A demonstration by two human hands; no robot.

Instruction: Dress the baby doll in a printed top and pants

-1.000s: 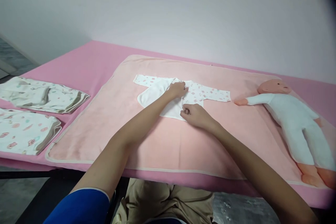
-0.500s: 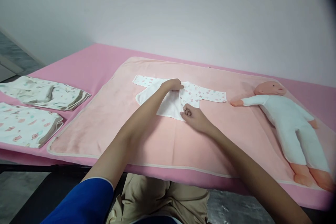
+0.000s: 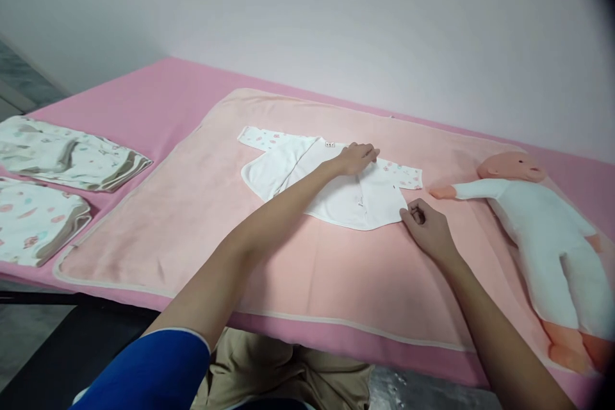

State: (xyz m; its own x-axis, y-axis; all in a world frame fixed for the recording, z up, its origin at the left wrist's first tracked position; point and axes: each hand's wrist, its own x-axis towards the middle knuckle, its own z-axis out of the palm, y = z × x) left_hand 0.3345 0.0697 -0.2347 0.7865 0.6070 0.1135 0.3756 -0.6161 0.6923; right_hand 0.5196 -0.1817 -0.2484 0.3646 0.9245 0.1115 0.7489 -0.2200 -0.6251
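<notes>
A white long-sleeved baby shirt [image 3: 321, 198] with printed sleeves lies spread on a peach blanket [image 3: 192, 224], its front opened out and the plain inner side showing. My left hand [image 3: 356, 159] is at the shirt's upper right, near the right sleeve, its fingers bent over the cloth; the fingertips are partly hidden. My right hand [image 3: 426, 225] pinches the edge of the opened front panel at its lower right corner, thumb against curled fingers. To the right, a baby doll [image 3: 533, 230] in a white suit lies on its back, one arm stretched toward the shirt.
On the left lie two folded printed cloths, a farther one [image 3: 72, 154] and a nearer one [image 3: 33, 221]. A pink sheet [image 3: 158, 102] covers the table under the blanket. Behind the table rises a pale wall [image 3: 312, 25]. A dark seat [image 3: 72, 352] is below the front edge.
Both hands have moved right, and the shirt's right front panel has been folded outward, uncovering its plain inside and a label at the neck. The doll and folded cloths have stayed in place.
</notes>
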